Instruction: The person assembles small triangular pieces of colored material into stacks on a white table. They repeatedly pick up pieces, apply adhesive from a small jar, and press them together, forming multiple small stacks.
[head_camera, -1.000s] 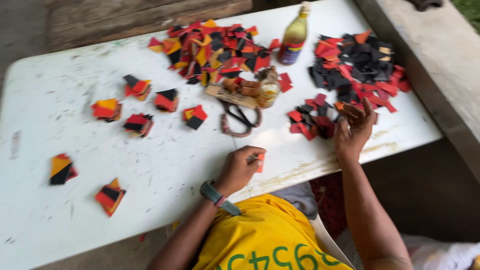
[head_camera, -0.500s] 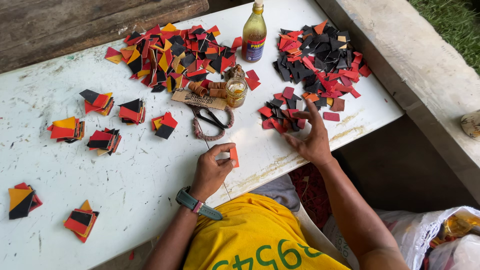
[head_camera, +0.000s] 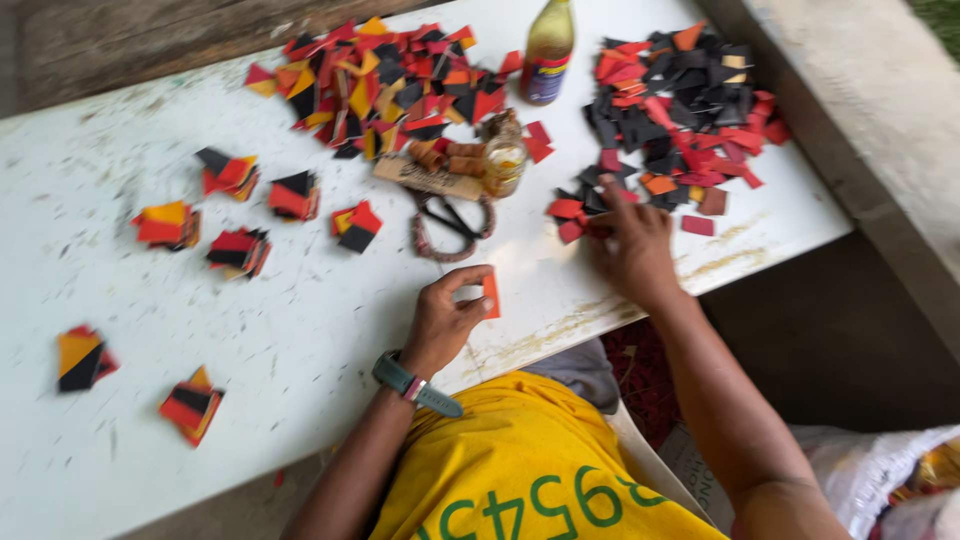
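Note:
My left hand (head_camera: 440, 322), with a watch on its wrist, rests on the white table (head_camera: 300, 340) and pinches a small orange piece (head_camera: 491, 295) upright between thumb and fingers. My right hand (head_camera: 630, 245) lies palm down further right, its fingers on a few red and black pieces (head_camera: 570, 212) at the edge of a big red-and-black pile (head_camera: 680, 100). Whether it grips any of them is hidden under the fingers.
A second pile of red, orange and black pieces (head_camera: 380, 85) lies at the back. A bottle (head_camera: 548, 45), a small jar (head_camera: 503, 160), scissors (head_camera: 450, 220) and a wooden block (head_camera: 425, 178) sit mid-table. Several small stacks (head_camera: 235, 250) dot the left. A concrete ledge (head_camera: 880, 130) runs along the right.
The view has shifted and tilted. My right hand slid left along the pile's edge and flattened onto the pieces. My left hand still holds the orange piece in the same spot.

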